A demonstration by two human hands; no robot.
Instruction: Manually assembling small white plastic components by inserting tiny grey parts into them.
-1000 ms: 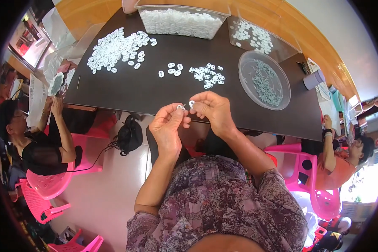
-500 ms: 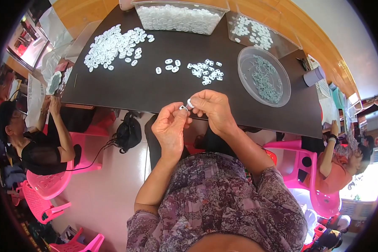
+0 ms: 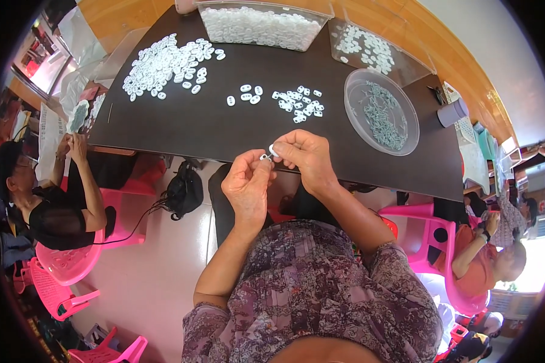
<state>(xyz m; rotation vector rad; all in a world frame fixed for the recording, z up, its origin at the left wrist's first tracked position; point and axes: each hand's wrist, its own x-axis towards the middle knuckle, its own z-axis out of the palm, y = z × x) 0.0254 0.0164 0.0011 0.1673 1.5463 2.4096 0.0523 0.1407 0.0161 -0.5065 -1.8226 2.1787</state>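
Just past the table's near edge, my two hands meet over my lap. My left hand (image 3: pixel 247 186) pinches a small white two-holed plastic piece (image 3: pixel 263 156) between thumb and fingertips. A white oval plastic piece (image 3: pixel 273 149) is pinched in my right hand (image 3: pixel 309 158), close against the other piece. Something thin and greyish shows between the two pieces, too small to name. Beyond my hands lie a cluster of small white two-holed pieces (image 3: pixel 299 104) and several white oval pieces (image 3: pixel 246 97). On the right, a round clear tray (image 3: pixel 352 118) holds grey-green screws (image 3: pixel 381 124).
A large heap of white ovals (image 3: pixel 163 65) covers the table's (image 3: pixel 236 63) far left. Clear bins of white pieces (image 3: pixel 260 27) (image 3: pixel 366 48) stand at the back. A lidded cup (image 3: pixel 452 112) is at the right edge. People sit left (image 3: pixel 60 212) and right (image 3: pixel 472 254).
Both hands keep their pinches and have shifted only slightly, with the two pieces held close together. The person on the right has leaned and raised an arm.
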